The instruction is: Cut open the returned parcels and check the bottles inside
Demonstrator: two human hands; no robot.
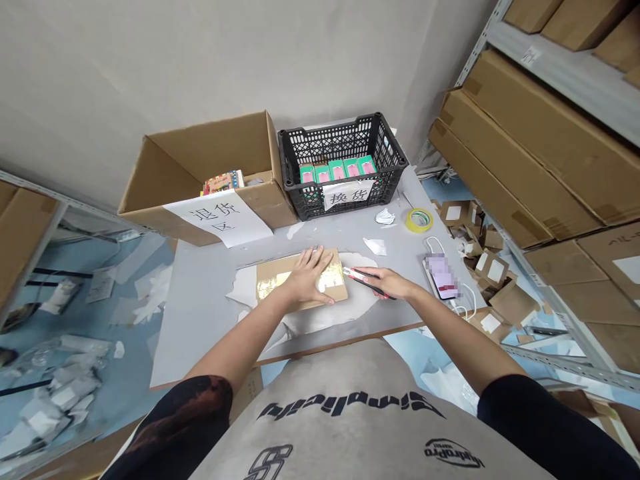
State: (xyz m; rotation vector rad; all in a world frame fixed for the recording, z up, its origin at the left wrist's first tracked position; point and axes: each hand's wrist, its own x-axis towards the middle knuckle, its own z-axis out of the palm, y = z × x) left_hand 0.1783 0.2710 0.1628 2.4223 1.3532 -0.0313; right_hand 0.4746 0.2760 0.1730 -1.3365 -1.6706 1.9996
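On the grey table lies a flat brown cardboard box [273, 272] with a strip of shiny gold-looking tape along it. My left hand [307, 277] rests on top of it with the fingers spread flat, pressing on the tape and board. My right hand [393, 283] is closed around a cutting tool [367, 277] with black and red handles that spread apart from a short metal tip. That tip is close to the box's right end; whether it touches cannot be told. Torn white wrapping [363, 303] lies under and around the box.
Behind stand an open carton [200, 143] with a paper sign and a black crate [345, 200] of green-and-pink boxes. At right are a tape roll [419, 220], paper scraps [375, 247], and a cabled phone [443, 277]. Shelves [560, 40] and littered cartons [510, 303] flank the table.
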